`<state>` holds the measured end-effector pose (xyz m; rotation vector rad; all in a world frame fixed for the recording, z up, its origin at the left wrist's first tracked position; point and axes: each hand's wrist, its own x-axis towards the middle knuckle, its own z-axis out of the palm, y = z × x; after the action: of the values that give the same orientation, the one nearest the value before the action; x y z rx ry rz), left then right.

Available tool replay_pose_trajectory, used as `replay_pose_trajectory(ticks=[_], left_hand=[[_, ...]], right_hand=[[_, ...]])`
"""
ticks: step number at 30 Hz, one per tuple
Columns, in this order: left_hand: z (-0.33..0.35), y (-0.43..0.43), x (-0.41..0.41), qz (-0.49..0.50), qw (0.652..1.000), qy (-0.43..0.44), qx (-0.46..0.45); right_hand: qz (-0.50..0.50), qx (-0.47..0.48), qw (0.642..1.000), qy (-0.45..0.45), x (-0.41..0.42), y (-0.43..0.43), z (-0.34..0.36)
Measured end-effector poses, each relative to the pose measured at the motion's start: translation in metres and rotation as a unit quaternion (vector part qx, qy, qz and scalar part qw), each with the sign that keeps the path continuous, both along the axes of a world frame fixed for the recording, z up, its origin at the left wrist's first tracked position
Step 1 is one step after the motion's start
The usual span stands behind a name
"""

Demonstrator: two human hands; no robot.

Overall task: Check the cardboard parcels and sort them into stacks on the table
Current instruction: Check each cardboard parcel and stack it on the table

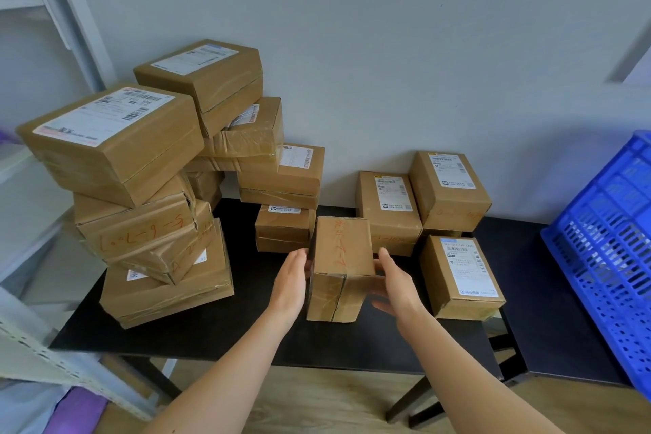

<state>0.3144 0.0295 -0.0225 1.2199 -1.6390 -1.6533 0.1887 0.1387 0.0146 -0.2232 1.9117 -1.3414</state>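
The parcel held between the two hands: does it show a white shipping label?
No, the parcel shows only red handwriting and tape on the faces turned to the camera.
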Motion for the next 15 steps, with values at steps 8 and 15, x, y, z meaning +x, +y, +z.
replay_pose_trajectory(ticks=[8,15], left_hand=[[-0.025,0.008,0.020,-0.078,0.986,-0.139,-0.046],[-0.040,0.010,0.014,-0.131,0.972,-0.191,-0.041]], right_hand=[[0.068,0.073,0.992,0.082,-0.001,0.018,-0.030],[0.141,0.114,0.980,0.078,0.002,0.017,-0.049]])
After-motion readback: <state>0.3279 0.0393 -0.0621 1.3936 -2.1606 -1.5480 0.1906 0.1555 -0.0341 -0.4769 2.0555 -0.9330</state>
